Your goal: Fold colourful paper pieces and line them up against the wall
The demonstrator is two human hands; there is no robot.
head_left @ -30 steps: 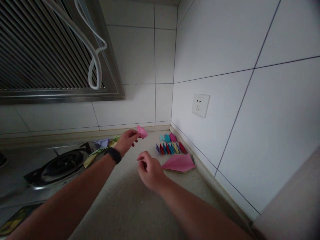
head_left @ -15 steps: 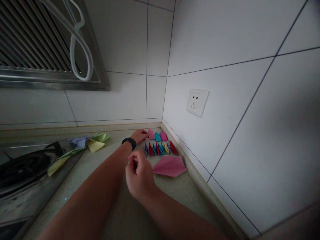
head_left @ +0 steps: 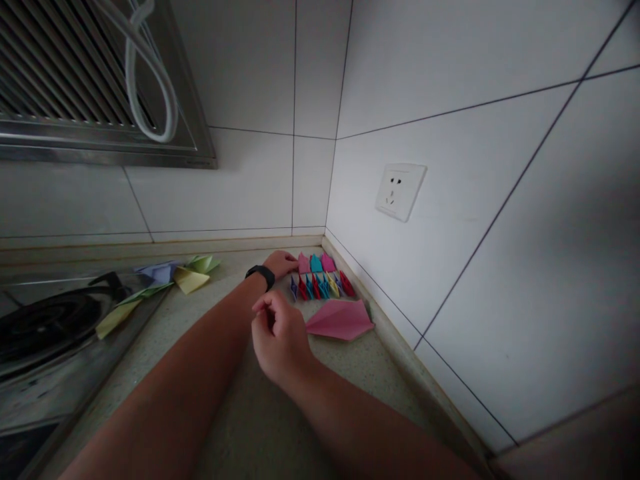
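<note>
At the far end of the counter, my left hand (head_left: 281, 263), wearing a dark watch (head_left: 262, 275), has its fingers closed at the left edge of a small pink folded paper (head_left: 304, 263). Beside that paper stand a teal folded paper (head_left: 316, 263) and a magenta one (head_left: 328, 261). In front of them runs a row of several small folded papers (head_left: 323, 287) in red, blue, yellow and purple. Nearer to me, my right hand (head_left: 281, 337) is curled shut, with nothing visible in it. To its right lies a large pink paper plane (head_left: 343, 319).
On the left, several folded papers in yellow (head_left: 190, 279), green and blue lie by a gas stove (head_left: 50, 320). A metal range hood (head_left: 150, 157) with a looped white hose (head_left: 173, 100) hangs above. Tiled walls meet at the corner, with a socket (head_left: 401, 192) on the right.
The small pink paper has shifted right, closer to the teal one, and looks straighter. My left hand has moved slightly with it. My right hand keeps its curl. The view has tilted a little.
</note>
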